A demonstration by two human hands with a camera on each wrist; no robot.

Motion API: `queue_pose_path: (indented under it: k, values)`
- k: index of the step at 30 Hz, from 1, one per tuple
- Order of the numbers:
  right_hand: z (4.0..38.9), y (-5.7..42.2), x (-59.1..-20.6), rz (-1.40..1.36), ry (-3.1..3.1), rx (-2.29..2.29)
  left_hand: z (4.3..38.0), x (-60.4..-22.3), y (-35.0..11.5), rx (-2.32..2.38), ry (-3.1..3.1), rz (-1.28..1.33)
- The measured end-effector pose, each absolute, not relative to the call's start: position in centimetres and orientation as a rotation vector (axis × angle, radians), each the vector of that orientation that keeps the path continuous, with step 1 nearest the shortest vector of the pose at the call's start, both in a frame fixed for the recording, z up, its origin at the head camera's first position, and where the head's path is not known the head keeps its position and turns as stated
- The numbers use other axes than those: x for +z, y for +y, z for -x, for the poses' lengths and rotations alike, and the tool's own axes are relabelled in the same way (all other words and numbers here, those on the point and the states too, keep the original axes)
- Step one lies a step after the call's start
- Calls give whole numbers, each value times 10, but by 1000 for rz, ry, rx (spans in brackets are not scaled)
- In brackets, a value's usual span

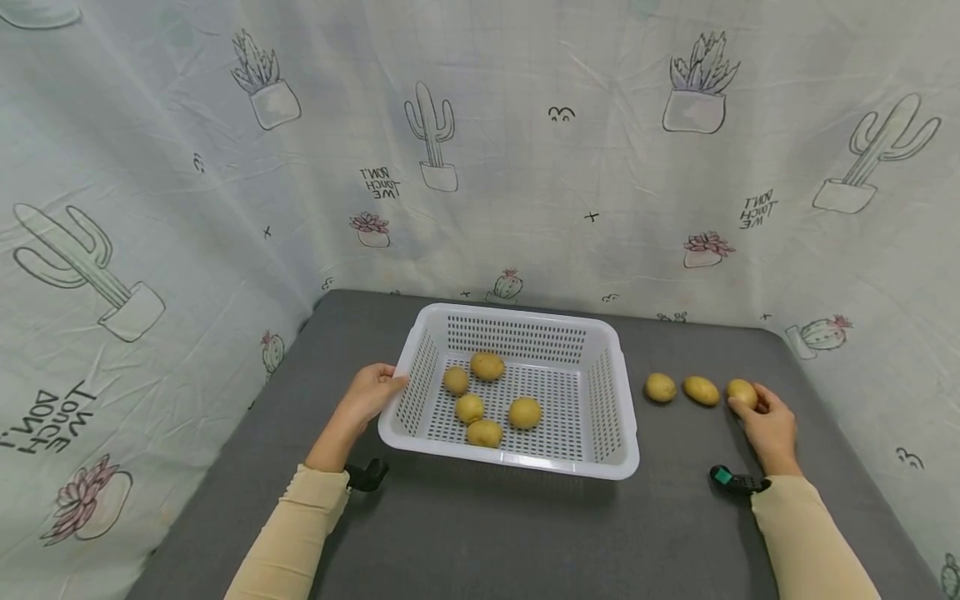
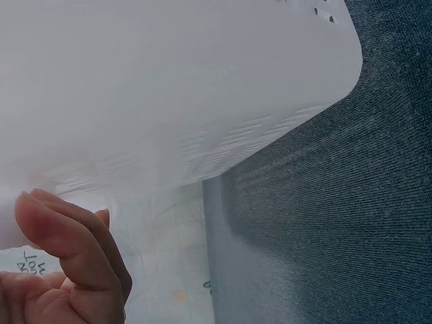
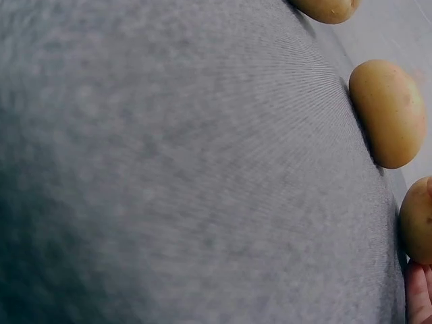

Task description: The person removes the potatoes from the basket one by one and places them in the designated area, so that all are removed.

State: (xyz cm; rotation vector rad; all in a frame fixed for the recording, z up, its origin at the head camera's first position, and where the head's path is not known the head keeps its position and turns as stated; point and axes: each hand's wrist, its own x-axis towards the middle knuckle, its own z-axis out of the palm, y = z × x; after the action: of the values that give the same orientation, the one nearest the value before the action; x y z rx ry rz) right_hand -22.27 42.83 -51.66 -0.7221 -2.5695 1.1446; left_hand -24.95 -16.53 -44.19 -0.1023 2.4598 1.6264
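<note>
At the left rim of a white perforated plastic basket [image 1: 517, 461], my left hand [image 1: 369, 395] grips the edge with its fingers over the wall. The left wrist view has those curled fingers [image 2: 74, 239] against the basket's pale outer side [image 2: 169, 88]. Several yellow potatoes lie inside, among them one at the back [image 1: 487, 366] and one nearer the middle [image 1: 524, 412]. On the right, my right hand [image 1: 772, 427] pinches a potato [image 1: 741, 391] between thumb and fingers. Only a fingertip beside that potato [image 3: 417, 223] shows in the right wrist view.
Two more potatoes, an oval one [image 1: 701, 390] and a rounder one [image 1: 660, 387], lie in a row between the right hand and the basket. Everything is on a dark grey cloth-covered table [image 1: 525, 533]. A cactus-print curtain [image 1: 510, 150] hangs behind and along both sides.
</note>
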Motion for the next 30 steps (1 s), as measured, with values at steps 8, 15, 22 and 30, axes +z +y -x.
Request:
queue_pose_path:
  k: [8, 15, 22, 30]
  values:
    - [223, 429, -517, 703, -2573, 1154, 250, -442, -166, 1624, 2467, 93]
    - [222, 429, -520, 694, -2574, 1155, 250, -442, -166, 1619, 2462, 95]
    - [223, 429, -519, 689, -2582, 1157, 250, -440, -165, 1625, 2456, 99]
    - [221, 425, -517, 755, -2508, 1244, 249, -440, -166, 1627, 2454, 108]
